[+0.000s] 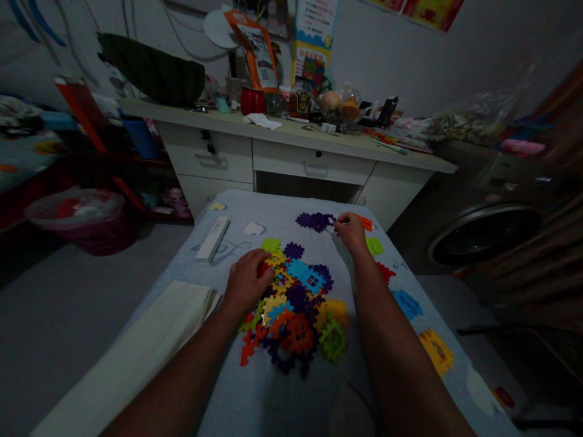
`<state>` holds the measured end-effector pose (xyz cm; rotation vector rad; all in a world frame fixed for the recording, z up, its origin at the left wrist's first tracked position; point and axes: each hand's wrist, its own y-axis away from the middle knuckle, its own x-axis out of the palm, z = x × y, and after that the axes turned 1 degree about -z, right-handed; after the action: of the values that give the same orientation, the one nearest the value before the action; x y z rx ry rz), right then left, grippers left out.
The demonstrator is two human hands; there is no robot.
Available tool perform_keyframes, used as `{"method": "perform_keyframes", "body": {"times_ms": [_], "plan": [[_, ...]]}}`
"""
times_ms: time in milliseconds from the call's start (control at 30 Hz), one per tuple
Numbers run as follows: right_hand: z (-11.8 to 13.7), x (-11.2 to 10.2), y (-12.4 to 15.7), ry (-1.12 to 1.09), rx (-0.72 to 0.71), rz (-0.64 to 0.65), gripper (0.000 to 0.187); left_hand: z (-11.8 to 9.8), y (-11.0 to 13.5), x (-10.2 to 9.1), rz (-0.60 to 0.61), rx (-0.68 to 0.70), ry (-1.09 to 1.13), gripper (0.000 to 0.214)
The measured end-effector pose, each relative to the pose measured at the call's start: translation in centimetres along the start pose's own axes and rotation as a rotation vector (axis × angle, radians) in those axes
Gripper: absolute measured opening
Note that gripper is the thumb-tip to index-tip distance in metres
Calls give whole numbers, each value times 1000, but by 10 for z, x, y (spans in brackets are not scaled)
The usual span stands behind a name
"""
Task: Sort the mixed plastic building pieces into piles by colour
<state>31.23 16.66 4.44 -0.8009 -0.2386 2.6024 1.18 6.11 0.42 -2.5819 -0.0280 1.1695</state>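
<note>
A mixed pile of notched plastic building pieces in purple, yellow, blue, orange and green lies on the cloth-covered table. My left hand is at the pile's left edge, its fingers curled round a red building piece that they partly hide. Farther back, my right hand pinches the right end of a purple building piece, beside a group of purple pieces lying on the cloth. Just right of that hand lie orange pieces, partly hidden by it.
Down the table's right side sit green, red, blue and yellow pieces in separate groups. A long white box and folded pale cloth lie at left. Behind stands a cluttered desk; a washing machine is at right.
</note>
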Motion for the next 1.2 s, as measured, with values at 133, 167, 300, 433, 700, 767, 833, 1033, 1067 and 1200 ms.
{"method": "perform_keyframes", "body": {"times_ms": [133, 167, 300, 433, 700, 767, 833, 1033, 1067, 1200], "plan": [[-15, 11, -5, 81, -11, -199, 9, 0, 1, 1, -24, 5, 15, 34], [-19, 14, -5, 104, -9, -225, 9, 0, 1, 1, -24, 5, 16, 34], [-28, 23, -4, 193, 9, -242, 9, -1, 1, 1, -21, 11, 14, 35], [-27, 29, 0, 230, -4, -164, 15, 0, 1, 1, -13, 5, 2, 35], [-26, 33, 9, 318, -147, 1, 26, 0, 1, 1, -21, -3, -1, 36], [-26, 33, 11, 335, -161, 18, 28, 0, 1, 1, -25, -12, -2, 36], [-23, 33, 12, 348, -194, 5, 28, -1, 1, 1, -30, -18, -2, 35], [12, 43, 22, 282, -407, 371, 21, -2, 1, 0, -30, -38, 8, 36], [18, 47, 25, 277, -435, 466, 21, -2, 1, -1, -28, -40, 10, 36], [28, 61, 37, 320, -532, 684, 29, -2, 1, -1, -31, -31, 9, 37]]}}
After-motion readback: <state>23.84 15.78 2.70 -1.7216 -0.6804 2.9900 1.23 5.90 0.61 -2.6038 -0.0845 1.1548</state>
